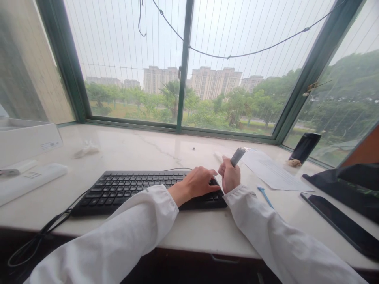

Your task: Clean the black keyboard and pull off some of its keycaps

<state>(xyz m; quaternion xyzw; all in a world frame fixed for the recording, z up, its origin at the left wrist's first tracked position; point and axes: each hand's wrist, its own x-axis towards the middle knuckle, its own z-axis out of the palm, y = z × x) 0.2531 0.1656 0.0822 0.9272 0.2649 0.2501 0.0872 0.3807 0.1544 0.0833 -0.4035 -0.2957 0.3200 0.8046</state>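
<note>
A black keyboard (124, 191) lies across the table in front of me. My left hand (197, 183) rests over its right end, thumb and forefinger spread apart above the keys there. Just beyond that end, my right hand (231, 176) is closed around a short dark grey bar-shaped tool (237, 157). The tool's upper end sticks out of the fist, tilted up and to the right, with a rough, paler tip. Its lower part is hidden in the fist, so I cannot tell its exact kind.
To the right are a blue stick-like tool (265, 197), paper sheets (271, 171), a dark phone-like slab (343, 221) and a black upright object (305, 148). At left are a white power strip (35, 183), a white box (29, 136) and crumpled tissue (86, 150). Cables (44, 230) hang off the front edge.
</note>
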